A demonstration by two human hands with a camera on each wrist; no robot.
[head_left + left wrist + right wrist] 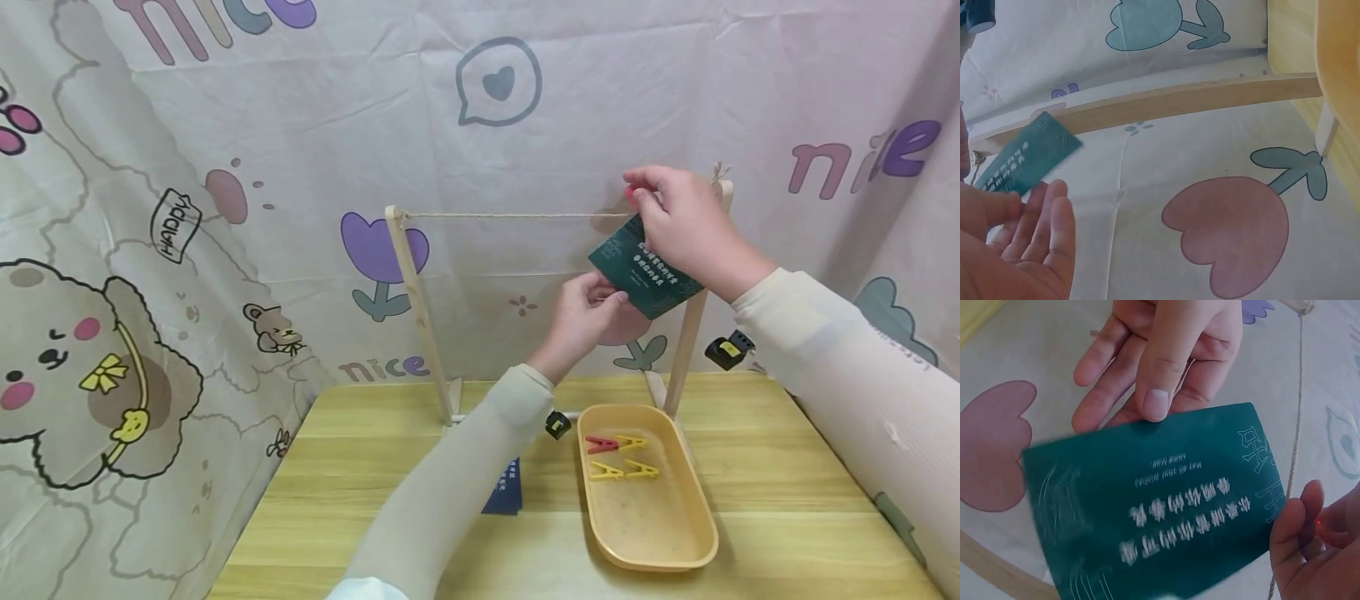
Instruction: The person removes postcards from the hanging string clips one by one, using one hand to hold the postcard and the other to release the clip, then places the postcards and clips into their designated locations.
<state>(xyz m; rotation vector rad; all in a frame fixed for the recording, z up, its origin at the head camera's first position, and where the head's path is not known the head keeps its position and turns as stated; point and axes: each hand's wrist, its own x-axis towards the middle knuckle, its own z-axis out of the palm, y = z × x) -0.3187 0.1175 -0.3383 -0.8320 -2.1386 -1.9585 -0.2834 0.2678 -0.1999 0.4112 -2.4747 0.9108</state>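
A dark green card (637, 271) with white lettering is held tilted at the string (517, 216), near the right post of a wooden frame (686, 358). My left hand (581, 312) pinches the card's lower edge, its thumb (1155, 403) lying on the printed face. Above it, my right hand (682, 221) grips a small red clothespin (631, 197) at string height, mostly hidden by the fingers. In the right wrist view the right fingertips (1288, 528) lie right at the card's edge, with the string passing behind.
An orange tray (652, 533) on the wooden table holds a red clothespin (602, 445) and several yellow ones (642, 469). Blue printed cards (510, 492) lie left of it, partly behind my left forearm. The frame's left post (420, 308) stands farther left; a patterned cloth hangs behind.
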